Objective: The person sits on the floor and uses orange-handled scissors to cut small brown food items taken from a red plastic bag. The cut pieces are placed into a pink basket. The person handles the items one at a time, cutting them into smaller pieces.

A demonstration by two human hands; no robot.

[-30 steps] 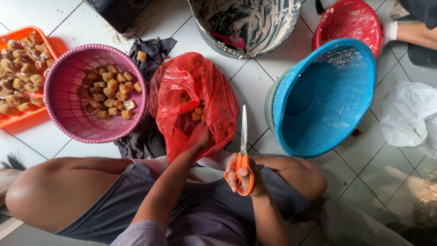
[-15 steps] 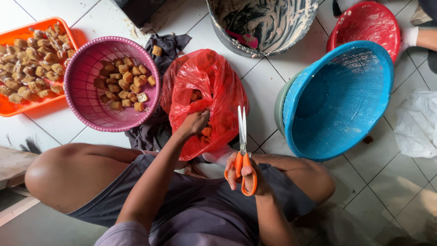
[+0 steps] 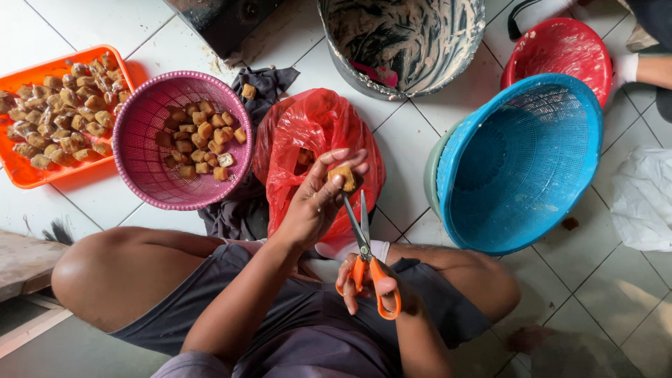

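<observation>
Tofu puff (image 3: 342, 176) pinched in left hand (image 3: 315, 203); right hand (image 3: 371, 287) gripped orange scissors (image 3: 367, 262), blades open at it, uncut. Pink basket (image 3: 150, 175), ten o'clock, part-filled; red bag (image 3: 301, 133) held more.

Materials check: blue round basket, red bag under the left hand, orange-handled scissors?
Blue round basket: looks like moulded plastic, fine perforated mesh wall, matte. Red bag: thin plastic film, crinkled and glossy. Orange-handled scissors in the right hand: grey, likely steel blades; smooth, probably plastic handles. The left hand holds a brown cube.
</observation>
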